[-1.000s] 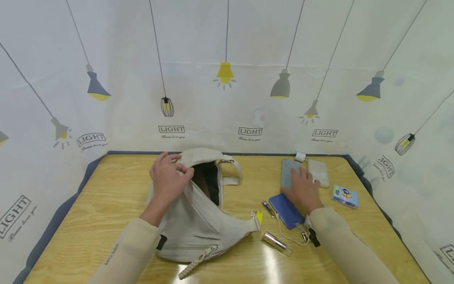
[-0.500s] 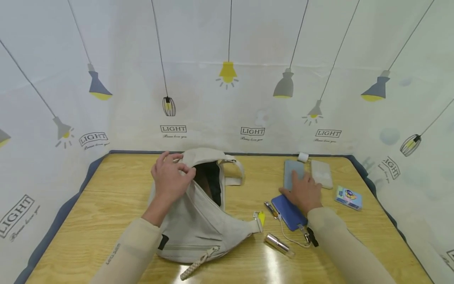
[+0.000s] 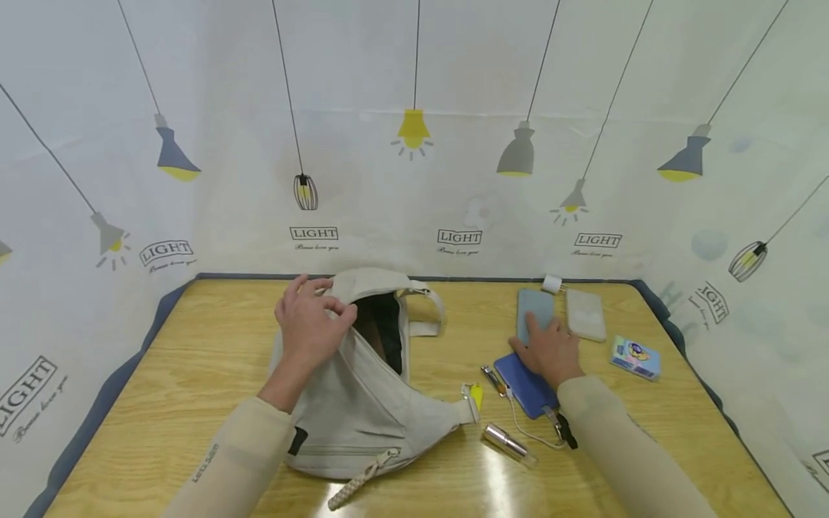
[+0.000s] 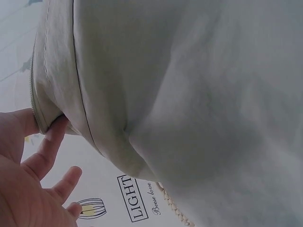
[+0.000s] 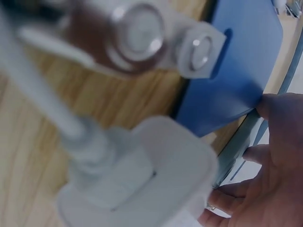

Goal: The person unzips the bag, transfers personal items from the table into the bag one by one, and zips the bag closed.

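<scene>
On the left of the table lies a pale grey backpack [image 3: 350,428], its mouth unzipped and a dark lining showing. My left hand [image 3: 312,324] pinches the edge of the opening between thumb and index finger; the left wrist view has the zipped edge [image 4: 40,104] between them, other fingers spread. Across the table my right hand [image 3: 553,352] grips a flat grey-blue slab [image 3: 535,301], thumb at its left edge and fingers over its top and right side. Just in front of that hand is a blue card holder [image 3: 523,388], whose corner the thumb overlaps in the right wrist view.
Near the card holder lie a nail clipper [image 3: 494,381], a white cable [image 3: 518,424] and a lipstick tube [image 3: 507,442]. Behind and right are a white plug [image 3: 553,283], a whitish flat case [image 3: 586,315] and a small tissue pack [image 3: 636,357]. A white plug block [image 5: 170,165] sits by the right wrist.
My right hand's fingers have drawn slightly closer together over the grey-blue slab. The left hand keeps its pinch on the backpack, and the view has shifted a little.
</scene>
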`<move>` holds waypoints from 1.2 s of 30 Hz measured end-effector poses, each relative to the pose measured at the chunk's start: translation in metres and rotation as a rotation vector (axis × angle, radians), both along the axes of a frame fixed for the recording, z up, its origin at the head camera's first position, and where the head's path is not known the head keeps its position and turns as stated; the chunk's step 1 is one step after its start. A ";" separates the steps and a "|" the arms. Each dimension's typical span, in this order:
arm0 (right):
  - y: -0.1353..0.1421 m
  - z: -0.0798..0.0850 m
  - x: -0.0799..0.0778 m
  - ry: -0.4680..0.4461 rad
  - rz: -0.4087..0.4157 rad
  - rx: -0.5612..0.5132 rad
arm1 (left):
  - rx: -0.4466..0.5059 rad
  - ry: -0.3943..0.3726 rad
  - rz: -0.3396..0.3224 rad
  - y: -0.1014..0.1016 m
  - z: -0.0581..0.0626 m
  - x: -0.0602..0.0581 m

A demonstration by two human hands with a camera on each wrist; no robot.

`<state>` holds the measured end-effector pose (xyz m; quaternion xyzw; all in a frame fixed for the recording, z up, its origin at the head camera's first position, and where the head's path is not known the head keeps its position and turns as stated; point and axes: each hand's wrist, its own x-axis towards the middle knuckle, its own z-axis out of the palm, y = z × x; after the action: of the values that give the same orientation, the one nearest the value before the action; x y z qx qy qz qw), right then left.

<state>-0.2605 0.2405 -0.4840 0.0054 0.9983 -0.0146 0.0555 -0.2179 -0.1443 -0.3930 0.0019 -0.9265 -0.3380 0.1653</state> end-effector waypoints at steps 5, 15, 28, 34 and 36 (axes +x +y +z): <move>-0.001 0.002 0.001 -0.005 0.025 0.006 | 0.004 0.006 0.004 -0.001 0.000 0.001; -0.002 0.001 -0.001 0.003 0.121 -0.009 | 0.005 0.023 0.010 -0.002 0.001 0.002; 0.003 0.009 -0.003 -0.040 0.114 -0.032 | 0.021 0.015 -0.006 0.004 -0.001 0.000; 0.001 0.005 -0.002 -0.021 0.133 -0.073 | 0.018 -0.001 -0.002 0.004 -0.004 0.002; -0.001 0.003 -0.002 -0.018 0.145 -0.082 | 0.012 -0.008 -0.002 0.003 -0.005 0.003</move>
<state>-0.2623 0.2396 -0.4809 -0.0688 0.9942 -0.0514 0.0654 -0.2149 -0.1412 -0.3985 0.0035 -0.9251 -0.3436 0.1615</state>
